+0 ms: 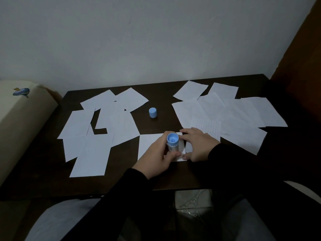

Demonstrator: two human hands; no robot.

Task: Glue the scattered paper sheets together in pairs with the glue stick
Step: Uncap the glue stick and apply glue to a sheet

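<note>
Our left hand [157, 156] grips the glue stick [172, 142] at lower centre of the frame, fingers and thumb curled round the barrel. The stick stands approx. upright, its blue twist end facing the camera, its other end down on the sheet [149, 145] below it. That end is hidden, so we cannot tell whether it touches the paper.

Our right hand [198, 144] lies just right of the stick, fingers spread and relaxed, pressing flat on the same sheet's right edge. It grips nothing. Both hands sit close together, w/ the stick between them. Both arms wear black sleeves [243, 164].

The sheet lies on the dark table [43, 171], centre frame, near the front edge.

The blue cap [153, 112] stands alone at centre frame, above the hands and well apart from the stick.

Loose sheets form two groups: a left pile [90, 153] at centre left, overlapping and fanned, and a right pile [239, 115] at centre right, also overlapping. Some right-pile sheets show faint ruled lines.

A white wall [139, 40] fills the upper frame. A cream object w/ a blue fish sticker [21, 92] sits at far left.
</note>
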